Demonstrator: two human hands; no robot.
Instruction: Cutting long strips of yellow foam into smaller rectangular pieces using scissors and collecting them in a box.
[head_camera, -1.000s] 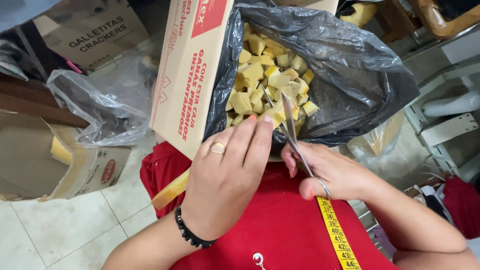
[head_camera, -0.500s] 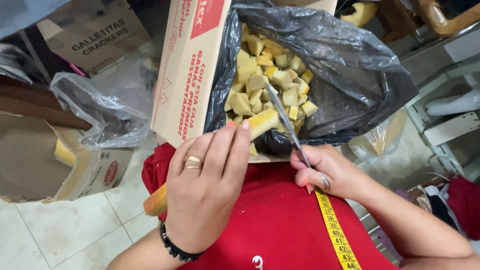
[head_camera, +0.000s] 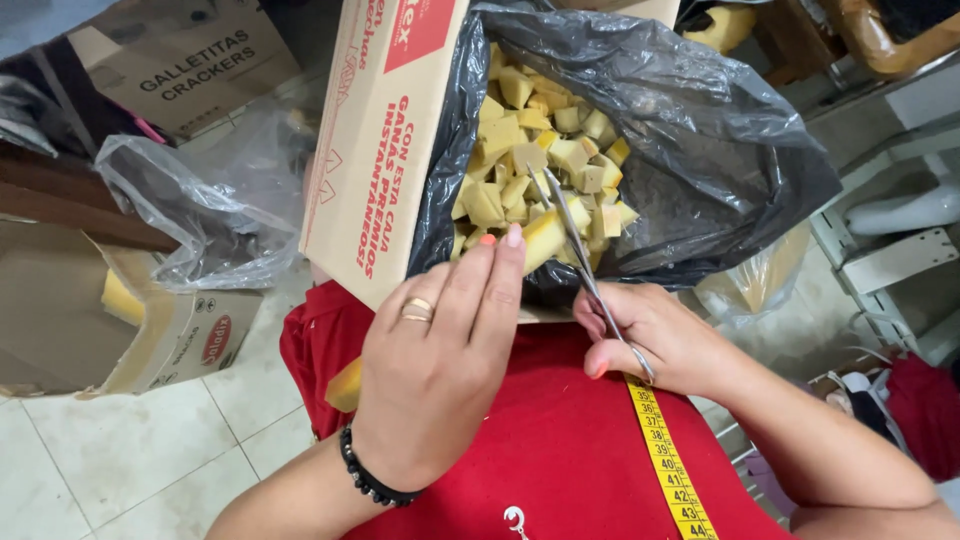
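My left hand (head_camera: 435, 370) grips a long yellow foam strip (head_camera: 540, 240) whose tip pokes out past my fingertips, while its other end (head_camera: 344, 385) shows below my palm. My right hand (head_camera: 655, 335) holds metal scissors (head_camera: 570, 235), the blades set across the strip's tip. Both hands hover over my lap, covered in red cloth (head_camera: 560, 440). Just beyond them a cardboard box (head_camera: 375, 150) lined with a black plastic bag (head_camera: 700, 130) holds several cut yellow foam cubes (head_camera: 535, 160).
A yellow measuring tape (head_camera: 665, 455) hangs down my front. A clear plastic bag (head_camera: 190, 215) and an open carton with a yellow foam piece (head_camera: 120, 300) sit on the tiled floor (head_camera: 120, 470) to the left. Another cardboard box (head_camera: 190, 70) stands behind. White shelving (head_camera: 900, 250) is at right.
My left hand pushed the foam strip forward toward the box. The scissors' blades have come to rest across its tip.
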